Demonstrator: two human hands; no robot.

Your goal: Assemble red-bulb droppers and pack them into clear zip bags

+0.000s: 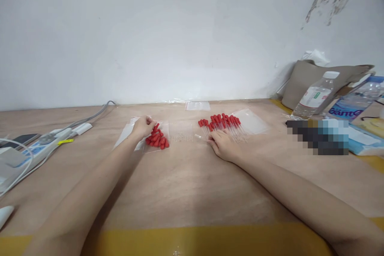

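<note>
My left hand (144,126) is closed in a pinch at the top of a pile of red rubber bulbs (156,141), with one bulb at its fingertips. The pile lies on a clear plastic bag. My right hand (223,145) rests on the table, fingers closed on a clear dropper tube (200,138) that sticks out to the left. Just beyond it lies a row of droppers with red bulbs (223,121) fitted on clear tubes, partly hidden by the hand. Between my hands several bare clear tubes (181,132) lie side by side.
Empty plastic bags lie at the back (198,106) and right (250,121). A power strip (39,150) with cables sits at left. At right stand a water bottle (315,96), a grey-brown bag (295,82) and a blue packet (360,138). A wall (192,40) closes the back.
</note>
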